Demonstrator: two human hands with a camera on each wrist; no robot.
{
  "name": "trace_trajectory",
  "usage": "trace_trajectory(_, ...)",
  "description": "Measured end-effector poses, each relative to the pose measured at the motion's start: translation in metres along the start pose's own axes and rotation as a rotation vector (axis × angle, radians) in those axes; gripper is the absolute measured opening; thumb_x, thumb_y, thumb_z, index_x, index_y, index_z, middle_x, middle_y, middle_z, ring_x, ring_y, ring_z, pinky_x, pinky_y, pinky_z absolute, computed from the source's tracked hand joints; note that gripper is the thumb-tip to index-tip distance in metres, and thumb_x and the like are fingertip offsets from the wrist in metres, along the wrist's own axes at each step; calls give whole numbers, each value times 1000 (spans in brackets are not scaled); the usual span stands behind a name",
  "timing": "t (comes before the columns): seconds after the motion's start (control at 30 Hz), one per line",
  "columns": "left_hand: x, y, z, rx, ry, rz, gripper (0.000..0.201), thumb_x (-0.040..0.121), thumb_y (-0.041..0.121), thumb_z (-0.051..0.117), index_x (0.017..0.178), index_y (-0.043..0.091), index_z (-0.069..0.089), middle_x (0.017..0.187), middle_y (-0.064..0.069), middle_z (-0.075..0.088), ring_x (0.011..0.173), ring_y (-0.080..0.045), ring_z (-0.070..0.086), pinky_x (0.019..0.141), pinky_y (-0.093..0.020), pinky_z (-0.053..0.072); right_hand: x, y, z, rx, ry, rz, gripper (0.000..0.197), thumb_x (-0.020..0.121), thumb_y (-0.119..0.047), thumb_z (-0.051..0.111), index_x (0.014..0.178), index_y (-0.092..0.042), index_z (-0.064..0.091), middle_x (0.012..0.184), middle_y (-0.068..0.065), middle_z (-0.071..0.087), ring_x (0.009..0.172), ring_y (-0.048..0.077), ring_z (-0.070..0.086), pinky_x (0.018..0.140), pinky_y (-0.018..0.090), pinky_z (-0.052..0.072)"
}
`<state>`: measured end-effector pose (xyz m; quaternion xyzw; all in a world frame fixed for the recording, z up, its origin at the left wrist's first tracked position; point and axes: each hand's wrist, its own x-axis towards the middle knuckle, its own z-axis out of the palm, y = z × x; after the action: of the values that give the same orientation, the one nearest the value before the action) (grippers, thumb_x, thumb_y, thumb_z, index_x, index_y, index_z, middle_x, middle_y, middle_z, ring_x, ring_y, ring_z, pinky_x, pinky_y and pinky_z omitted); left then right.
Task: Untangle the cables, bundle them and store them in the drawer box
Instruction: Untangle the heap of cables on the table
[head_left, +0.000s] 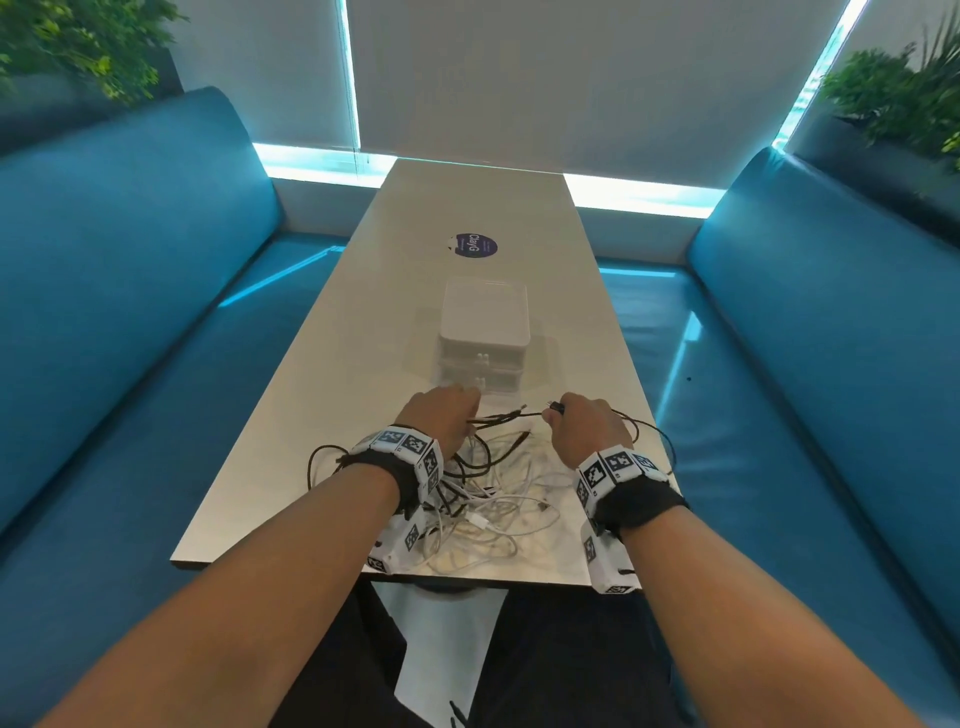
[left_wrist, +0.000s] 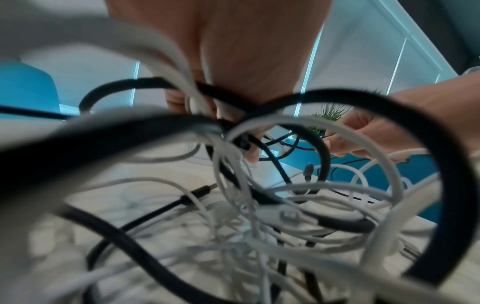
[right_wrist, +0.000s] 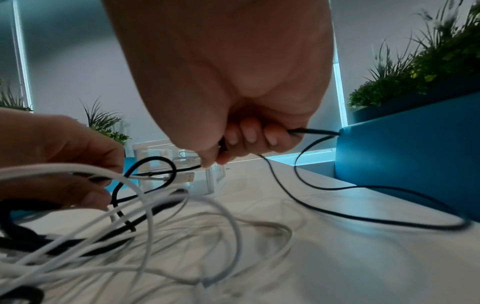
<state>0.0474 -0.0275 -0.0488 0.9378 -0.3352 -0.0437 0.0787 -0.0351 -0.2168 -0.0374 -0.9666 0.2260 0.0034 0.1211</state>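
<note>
Landmark: the drawer box (head_left: 484, 332), a pale translucent stack with its drawers shut, stands mid-desk; every place below is given from it.

Desk: the desk (head_left: 311, 374) is long and pale, running away between 2 blue benches (head_left: 130, 312).

Tangle: the cables (head_left: 493, 499), black and white ones looped through each other, lie in a heap on the near side of the drawer box, by the desk's near edge. None is coiled or stored yet.

Left hand: the left hand (head_left: 441, 418) sits just in front of the drawer box's lower drawer, to its near left. Its grip is curled round a gathered knot of black and white strands, as the left wrist view shows. My guess is that it serves as the anchor, pinning the heap so a pull does not drag everything along.

Right hand: the right hand (head_left: 582, 428) is on the near right of the drawer box, level with the left one. Its grip pinches a thin black cable (right_wrist: 311, 185) near its plug end, fingers folded round it.

Span: a short stretch of that black cable runs nearly taut between the 2 hands, while its slack loops out to the right over the desk's edge.

Why so: holding 1 end free and high probably lets the person trace that single line out of the knot.

Stage: early, I judge; untangling is in hand, bundling and storing are not begun.
</note>
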Motion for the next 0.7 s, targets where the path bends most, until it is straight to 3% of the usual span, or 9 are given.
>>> trace_trajectory(0.1, 0, 2, -1, -4, 11, -2, 16, 99, 27, 56, 96, 16, 45, 101, -7, 59, 89, -32, 59, 74, -36, 41, 1, -1, -2, -18, 31, 49, 34, 100, -43, 43, 111, -15, 60, 111, 12, 62, 101, 33, 61, 76, 36, 44)
trace_trajectory(0.27, -7, 2, -3, 152, 50, 39, 11, 102, 30, 48, 97, 22, 43, 95, 2, 58, 79, -26, 55, 92, -43, 30, 2, 1, -2, -36, 6, 71, 32, 99, -42, 48, 112, -16, 62, 112, 11, 61, 101, 33, 62, 77, 36, 45)
trace_trajectory(0.37, -9, 2, -5, 153, 47, 67, 13, 103, 34, 46, 98, 21, 46, 96, 2, 56, 72, -23, 48, 91, -43, 28, 3, 6, -4, -30, -2, 90, 31, 98, -41, 49, 111, -16, 62, 112, 11, 61, 100, 33, 62, 79, 37, 47)
trace_trajectory(0.43, -10, 2, -7, 140, 18, 104, 17, 104, 37, 44, 101, 21, 51, 99, 3, 54, 74, -23, 53, 92, -42, 28, 2, 11, -3, -38, -12, 101, 29, 98, -38, 50, 111, -15, 62, 113, 12, 61, 102, 33, 62, 79, 36, 47)
trace_trajectory(0.57, -10, 5, -6, 190, 27, 161, 8, 104, 22, 46, 105, 22, 54, 104, 2, 56, 84, -24, 61, 88, -39, 29, -5, 10, 4, -60, -25, -18, 22, 100, -31, 47, 114, -15, 52, 109, 13, 61, 97, 33, 62, 73, 35, 45)
trace_trajectory(0.7, -12, 12, -6, 179, 42, 157, 19, 100, 14, 48, 114, 25, 53, 106, 2, 57, 92, -24, 60, 92, -39, 31, -8, 0, 13, 40, -93, -144, 28, 97, -31, 51, 124, -25, 54, 113, 11, 63, 101, 32, 62, 84, 37, 50)
